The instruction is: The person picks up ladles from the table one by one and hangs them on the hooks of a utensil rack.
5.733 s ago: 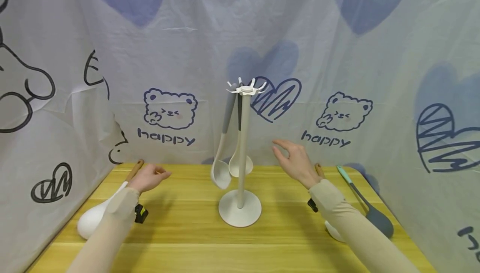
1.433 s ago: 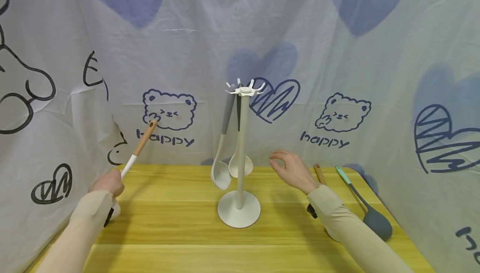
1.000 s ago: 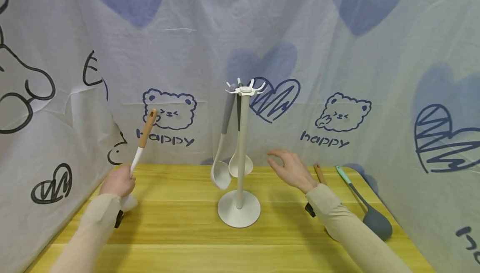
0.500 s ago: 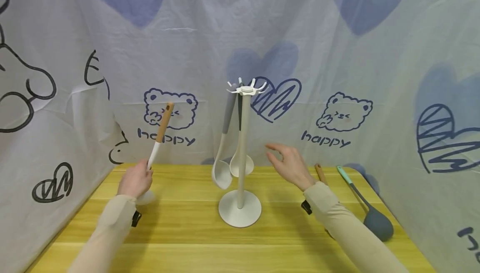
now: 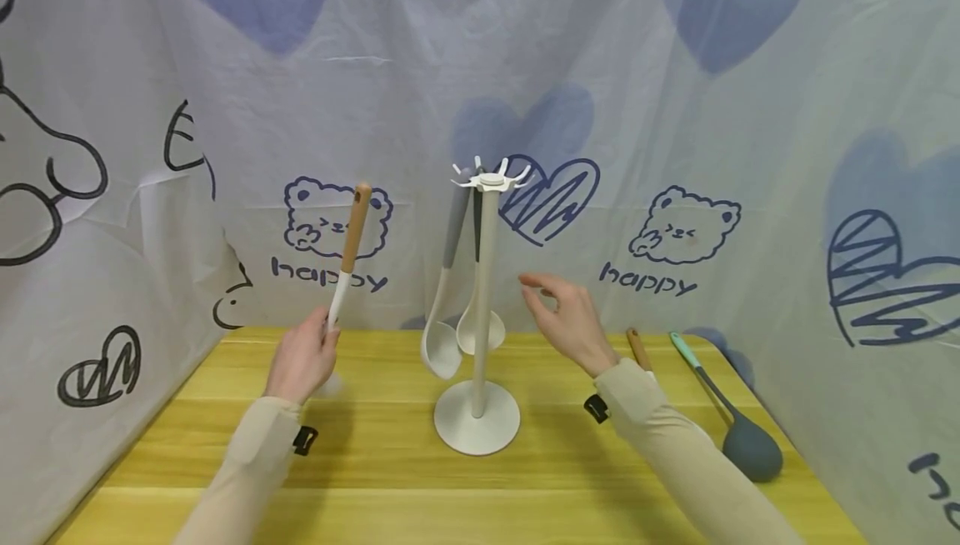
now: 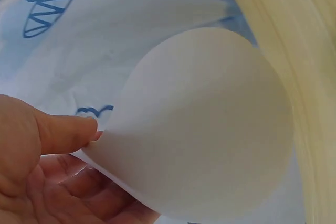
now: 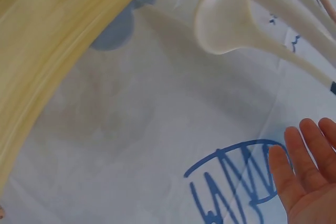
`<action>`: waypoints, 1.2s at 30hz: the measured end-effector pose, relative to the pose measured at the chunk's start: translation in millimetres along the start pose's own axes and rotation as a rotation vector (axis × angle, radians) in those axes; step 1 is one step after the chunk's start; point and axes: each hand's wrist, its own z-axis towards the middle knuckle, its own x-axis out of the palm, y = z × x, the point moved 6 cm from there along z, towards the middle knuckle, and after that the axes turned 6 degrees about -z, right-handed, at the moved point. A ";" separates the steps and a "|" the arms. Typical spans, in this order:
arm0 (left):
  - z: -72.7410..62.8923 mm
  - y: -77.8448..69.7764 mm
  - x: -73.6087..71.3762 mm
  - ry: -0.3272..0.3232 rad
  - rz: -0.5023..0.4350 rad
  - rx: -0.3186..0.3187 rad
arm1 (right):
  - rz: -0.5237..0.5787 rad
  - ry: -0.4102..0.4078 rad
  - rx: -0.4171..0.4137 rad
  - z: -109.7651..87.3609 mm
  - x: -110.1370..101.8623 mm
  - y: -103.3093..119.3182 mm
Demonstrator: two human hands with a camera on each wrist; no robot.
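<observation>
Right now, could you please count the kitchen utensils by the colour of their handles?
Brown: 2 (held utensil, partly hidden utensil)
Grey: 1 (hanging ladle)
Dark: 1 (other hanging utensil)
Mint: 1 (grey-headed utensil)
Total: 5

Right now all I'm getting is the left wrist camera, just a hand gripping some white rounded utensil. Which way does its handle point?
Observer: Up; in the head view, the wooden handle rises above the left hand.
Operator: And the other one, is it carrying anything?
Observer: No, the right hand holds nothing.
Operator: Okay, is anything hanging up around there?
Observer: Yes, a gray-handled ladle and a dark-handled ladle hang on the white stand.
</observation>
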 end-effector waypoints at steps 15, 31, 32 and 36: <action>-5.1 -34.5 9.7 -0.071 -0.103 0.010 | 0.128 -0.201 -0.056 17.8 -17.3 30.2; -15.5 -49.3 20.5 -0.124 -0.214 0.053 | 0.206 -0.357 -0.124 38.4 -42.5 54.9; -16.0 -49.6 21.3 -0.125 -0.221 0.051 | 0.205 -0.364 -0.129 39.3 -43.9 56.2; -16.8 -51.9 24.2 -0.133 -0.240 0.060 | 0.205 -0.407 -0.152 42.8 -50.4 61.5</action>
